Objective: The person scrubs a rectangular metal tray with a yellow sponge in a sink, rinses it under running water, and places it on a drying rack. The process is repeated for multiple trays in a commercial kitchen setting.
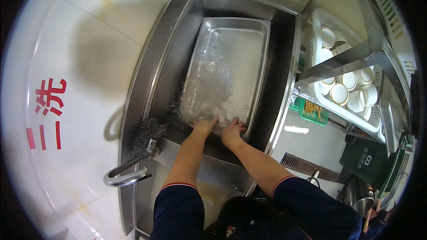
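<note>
A deep rectangular stainless-steel pan [248, 60] lies in the far basin of a metal sink [176, 43]. Water fills the pan, rippled and bubbly on its left side and cloudy on its right. My left hand [204, 127] is at the pan's near end, its fingertips partly lost in the splashing water. Beside it, my right hand [232, 132] reaches over the near rim at the right corner, with some fingers spread inside. Whether either hand grips the rim or something under the water cannot be told.
A curved metal faucet [125, 178] and a dark wire scouring pad [148, 135] sit left of my arms. On the right, a metal rack [337, 63] bears a white plastic basket [318, 88] of white cups [339, 94]. Lower are a green basket [315, 120] of thin sticks and a floor grate [310, 167].
</note>
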Demonstrator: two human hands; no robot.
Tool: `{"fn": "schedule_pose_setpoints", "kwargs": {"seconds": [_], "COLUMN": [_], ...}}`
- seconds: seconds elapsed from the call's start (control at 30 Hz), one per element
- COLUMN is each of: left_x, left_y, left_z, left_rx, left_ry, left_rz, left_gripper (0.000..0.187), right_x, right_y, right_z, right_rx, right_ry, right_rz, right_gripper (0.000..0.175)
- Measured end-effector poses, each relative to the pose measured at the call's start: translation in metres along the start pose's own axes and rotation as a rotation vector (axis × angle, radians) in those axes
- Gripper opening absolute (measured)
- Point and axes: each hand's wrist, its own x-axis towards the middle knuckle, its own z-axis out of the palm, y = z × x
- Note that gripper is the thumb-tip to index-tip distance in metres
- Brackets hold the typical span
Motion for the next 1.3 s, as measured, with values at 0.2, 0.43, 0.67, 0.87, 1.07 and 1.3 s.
{"fn": "schedule_pose_setpoints", "kwargs": {"seconds": [0.2,0.43,0.67,0.87,1.07,1.3], "left_x": [0.027,0.048,0.072,0.022,-0.039,-0.112], "left_y": [-0.001,-0.008,0.010,0.012,0.006,0.012], "left_z": [0.021,0.011,0.016,-0.001,-0.014,-0.032], "left_rx": [-0.296,-0.136,0.068,0.100,0.039,-0.079], "left_ry": [0.062,0.055,0.036,0.037,0.055,0.166], "left_rz": [-0.308,-0.341,-0.296,-0.176,0.131,0.152], "left_gripper": [0.095,0.106,0.086,0.056,0.038,0.031], "right_x": [0.016,0.050,0.044,0.011,-0.037,-0.091], "right_y": [0.015,0.005,0.008,0.010,0.019,0.043], "right_z": [0.024,0.038,0.036,0.019,-0.009,-0.030], "right_rx": [0.318,0.413,0.498,0.367,0.175,0.103], "right_ry": [0.159,0.157,0.258,0.153,0.022,0.037], "right_rz": [-0.260,-0.280,-0.008,-0.133,-0.208,-0.440], "right_gripper": [0.048,0.052,0.056,0.049,0.037,0.027]}}
